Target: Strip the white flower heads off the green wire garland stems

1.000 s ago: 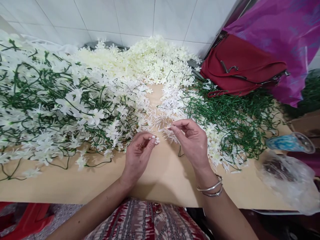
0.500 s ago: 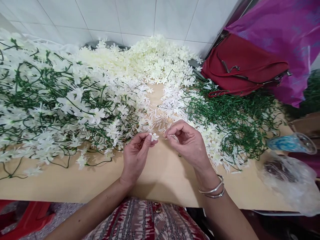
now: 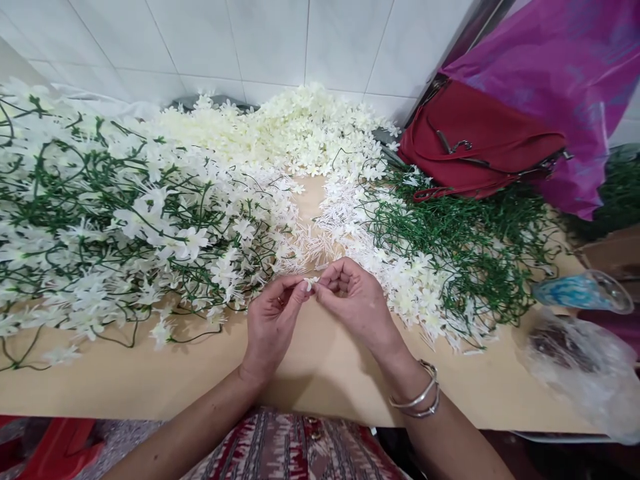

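A small white artificial flower (image 3: 311, 283) is pinched between the thumb and fingers of my left hand (image 3: 274, 319). My right hand (image 3: 354, 299) meets it from the other side, its thumb and index finger pressed together at the flower's edge. Whatever is between the right fingertips is too small to make out. Just beyond both hands, thin white stamen pieces (image 3: 316, 245) lie scattered on the wooden table (image 3: 320, 360). A big heap of white flowers on green stems (image 3: 175, 233) spreads to the left of my left hand.
Loose cream blossoms (image 3: 305, 123) are piled against the tiled wall. Green stems (image 3: 465, 233) and white blossoms (image 3: 420, 283) lie at right, below a red handbag (image 3: 480, 143) and a purple bag (image 3: 555, 73). A blue-patterned cup (image 3: 575, 291) and a clear plastic bag (image 3: 590, 373) occupy the right side.
My right hand has moved left and slightly down, and its fingertips now meet the flower in my left hand. The left hand has stayed nearly in place. The view has tilted slightly.
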Motion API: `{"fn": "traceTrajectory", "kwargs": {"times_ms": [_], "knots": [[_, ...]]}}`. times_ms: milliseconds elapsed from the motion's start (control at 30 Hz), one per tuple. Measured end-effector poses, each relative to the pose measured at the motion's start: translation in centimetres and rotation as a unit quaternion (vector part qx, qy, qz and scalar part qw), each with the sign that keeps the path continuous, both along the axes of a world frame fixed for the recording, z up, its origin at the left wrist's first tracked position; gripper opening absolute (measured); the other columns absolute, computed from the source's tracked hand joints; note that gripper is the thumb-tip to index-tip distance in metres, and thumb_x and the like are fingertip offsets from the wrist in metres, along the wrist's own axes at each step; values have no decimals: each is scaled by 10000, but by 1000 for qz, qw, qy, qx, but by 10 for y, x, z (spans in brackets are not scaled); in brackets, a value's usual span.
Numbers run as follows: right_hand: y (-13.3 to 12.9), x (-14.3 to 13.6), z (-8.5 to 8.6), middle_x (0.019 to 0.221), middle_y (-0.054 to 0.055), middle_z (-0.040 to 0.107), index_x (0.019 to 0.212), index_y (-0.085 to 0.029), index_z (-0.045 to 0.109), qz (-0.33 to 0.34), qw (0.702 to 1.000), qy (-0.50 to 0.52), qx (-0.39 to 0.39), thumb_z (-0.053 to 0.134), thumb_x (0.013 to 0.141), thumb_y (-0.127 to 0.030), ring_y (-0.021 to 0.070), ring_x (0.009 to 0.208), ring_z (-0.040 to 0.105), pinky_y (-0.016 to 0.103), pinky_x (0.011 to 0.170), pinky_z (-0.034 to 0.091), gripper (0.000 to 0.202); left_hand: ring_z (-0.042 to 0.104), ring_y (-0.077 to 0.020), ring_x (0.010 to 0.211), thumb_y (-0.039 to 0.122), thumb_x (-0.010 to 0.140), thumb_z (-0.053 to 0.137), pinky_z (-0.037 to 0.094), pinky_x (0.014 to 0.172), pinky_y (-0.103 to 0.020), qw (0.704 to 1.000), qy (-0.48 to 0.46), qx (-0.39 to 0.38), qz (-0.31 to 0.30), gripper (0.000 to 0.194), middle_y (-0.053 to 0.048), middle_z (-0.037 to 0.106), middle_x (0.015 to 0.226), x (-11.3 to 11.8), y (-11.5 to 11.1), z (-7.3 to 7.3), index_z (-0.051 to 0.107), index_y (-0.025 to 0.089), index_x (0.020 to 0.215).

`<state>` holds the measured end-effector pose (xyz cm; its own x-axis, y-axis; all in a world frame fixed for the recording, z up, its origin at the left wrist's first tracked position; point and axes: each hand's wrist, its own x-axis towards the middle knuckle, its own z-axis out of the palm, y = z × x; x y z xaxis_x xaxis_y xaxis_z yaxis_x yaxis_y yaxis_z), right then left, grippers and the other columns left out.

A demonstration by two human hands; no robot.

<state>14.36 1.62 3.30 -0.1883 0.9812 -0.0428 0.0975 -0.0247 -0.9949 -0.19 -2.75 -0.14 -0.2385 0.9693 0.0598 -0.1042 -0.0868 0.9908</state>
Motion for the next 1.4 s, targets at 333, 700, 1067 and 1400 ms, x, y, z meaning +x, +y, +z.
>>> {"fn": "traceTrajectory", "kwargs": {"times_ms": [333, 700, 1067, 1400], "knots": [[1, -2, 3, 712, -49, 642, 942, -221, 606, -32, 996, 53, -57, 739, 715, -219, 125, 651, 620, 281, 668, 527, 264, 744, -169, 950, 246, 978, 719, 589, 913, -274, 992, 100, 72, 3, 135, -40, 803, 1042, 0, -4, -1, 787, 223, 1093], [5, 5, -3, 995, 45, 677, 861, -237, 746, -24, 994, 0, 110, 746, 873, -273, 192, 929, 641, 331, 822, 512, 38, 775, -197, 1007, 330, 1016, 668, 625, 984, -347, 998, -22, 17, -63, 173, -78, 790, 1120, 1, -1, 8, 688, 197, 1125], [20, 24, -3, 751, -7, 682, 866, -224, 623, -111, 989, 45, 82, 745, 889, -350, 168, 721, 639, 323, 758, 503, 178, 769, -158, 962, 302, 1017, 649, 624, 932, -303, 998, 30, 39, 32, 171, -76, 733, 1160, 2, -1, 8, 653, 203, 1157], [23, 40, 2, 774, -9, 641, 885, -230, 605, -207, 964, -14, 164, 675, 947, -340, 177, 731, 618, 330, 736, 489, 144, 686, -240, 1208, 158, 1027, 547, 566, 1081, -422, 889, 427, 159, -42, 215, -111, 699, 1289, -1, 19, 14, 666, 220, 1195]]}}
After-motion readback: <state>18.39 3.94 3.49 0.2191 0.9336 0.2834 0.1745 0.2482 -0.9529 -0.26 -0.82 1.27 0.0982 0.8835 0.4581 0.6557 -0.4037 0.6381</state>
